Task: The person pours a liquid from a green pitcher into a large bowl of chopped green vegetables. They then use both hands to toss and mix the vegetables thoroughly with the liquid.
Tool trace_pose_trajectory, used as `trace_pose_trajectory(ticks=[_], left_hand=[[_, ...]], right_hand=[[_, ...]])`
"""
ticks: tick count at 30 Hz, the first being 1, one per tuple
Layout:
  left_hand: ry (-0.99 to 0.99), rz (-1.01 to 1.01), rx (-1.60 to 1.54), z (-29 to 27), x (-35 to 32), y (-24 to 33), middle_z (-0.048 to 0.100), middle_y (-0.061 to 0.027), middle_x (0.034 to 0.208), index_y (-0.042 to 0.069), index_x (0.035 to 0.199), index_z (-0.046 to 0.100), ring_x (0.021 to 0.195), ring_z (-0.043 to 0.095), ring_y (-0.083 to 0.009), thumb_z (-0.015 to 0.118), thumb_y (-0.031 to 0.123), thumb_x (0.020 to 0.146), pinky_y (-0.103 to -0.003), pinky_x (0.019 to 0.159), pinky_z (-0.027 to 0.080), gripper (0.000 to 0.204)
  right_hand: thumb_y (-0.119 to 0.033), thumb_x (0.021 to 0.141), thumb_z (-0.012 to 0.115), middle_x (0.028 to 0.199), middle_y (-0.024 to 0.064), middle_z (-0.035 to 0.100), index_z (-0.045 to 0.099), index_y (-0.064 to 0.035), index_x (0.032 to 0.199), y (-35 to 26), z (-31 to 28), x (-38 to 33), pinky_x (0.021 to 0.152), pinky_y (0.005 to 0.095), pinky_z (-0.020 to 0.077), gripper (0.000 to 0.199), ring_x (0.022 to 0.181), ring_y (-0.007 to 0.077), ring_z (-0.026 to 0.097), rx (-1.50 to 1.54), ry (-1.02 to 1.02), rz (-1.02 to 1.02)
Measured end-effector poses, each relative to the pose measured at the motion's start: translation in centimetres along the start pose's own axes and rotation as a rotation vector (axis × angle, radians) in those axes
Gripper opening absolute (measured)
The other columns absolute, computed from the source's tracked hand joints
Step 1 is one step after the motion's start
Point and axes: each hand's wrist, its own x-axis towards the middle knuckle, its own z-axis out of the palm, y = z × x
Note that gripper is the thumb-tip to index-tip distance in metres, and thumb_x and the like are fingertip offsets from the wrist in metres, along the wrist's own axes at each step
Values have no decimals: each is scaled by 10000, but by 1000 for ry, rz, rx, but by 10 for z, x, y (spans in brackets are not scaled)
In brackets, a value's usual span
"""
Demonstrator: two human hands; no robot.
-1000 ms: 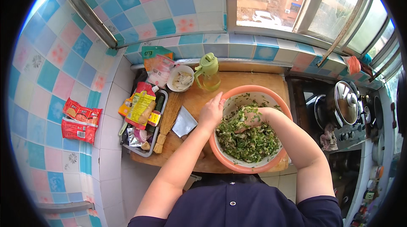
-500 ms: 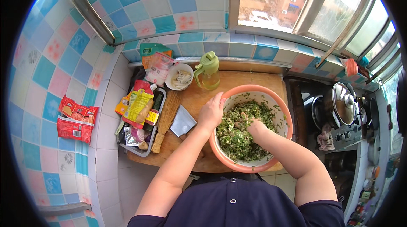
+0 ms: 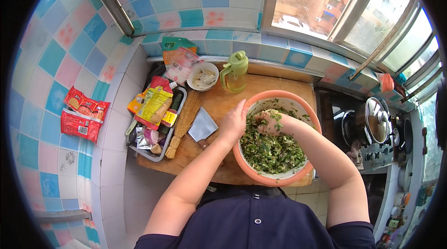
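A large round bowl, salmon-orange at its rim and white inside (image 3: 278, 182), stands upright on a brown wooden tabletop (image 3: 298, 84), in front of the person and toward the right of the top. Being round, it has no clear long axis; its open mouth faces up. A chopped, dark-and-light green leafy mixture (image 3: 272, 153) fills its lower part, with scraps clinging to the wall.

The bare left hand (image 3: 233, 121) lies against the bowl's left rim, fingers close together and pointing away from the person; whether it clasps the rim I cannot tell. The bare right hand (image 3: 271, 123) is inside the bowl, loosely curled and pointing left, green bits stuck to it (its fingertips are partly hidden, so I cannot tell whether it grips any mixture).

Left of the bowl, a flat silver-grey metal blade (image 3: 203, 123) lies with its brown handle end nearer the person. Beside it, a long tan straw brush (image 3: 184, 121) slants from upper right to lower left, its narrow bound end nearest the person. A clear jug with a pale-green lid (image 3: 235, 73) stands behind the left hand.
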Motion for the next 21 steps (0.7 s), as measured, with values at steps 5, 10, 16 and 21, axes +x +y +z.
trace_pose_trajectory(ticks=[5, 10, 16, 21], left_hand=[[11, 7, -10, 1, -1, 2, 615, -221, 1060, 60, 1258, 480, 946, 589, -394, 419, 271, 961, -456, 791, 469, 369], [14, 16, -8, 0, -2, -1, 613, -214, 1071, 56, 1259, 477, 962, 584, -390, 422, 271, 960, -452, 803, 466, 372], [31, 23, -51, 0, -5, 2, 613, -210, 1077, 57, 1241, 498, 961, 584, -390, 431, 267, 957, -450, 797, 465, 359], [19, -130, -187, -2, -8, 11, 614, -213, 1075, 45, 1219, 513, 962, 586, -389, 442, 256, 954, -435, 793, 463, 346]], right_hand=[[-451, 750, 591, 809, 173, 664, 642, -50, 990, -12, 43, 36, 762, 388, 492, 471, 769, 315, 641, -501, 137, -132], [-188, 670, 645, 781, 134, 668, 673, -51, 747, 31, 73, -19, 688, 375, 518, 160, 797, 286, 658, -776, 57, -371], [-197, 726, 628, 892, 75, 679, 695, -106, 871, 90, 74, -42, 712, 330, 513, 183, 867, 213, 652, -1104, -259, -99], [-174, 722, 639, 961, 76, 657, 688, -101, 914, 87, 66, -9, 793, 357, 507, 211, 975, 241, 606, -1129, -187, -30]])
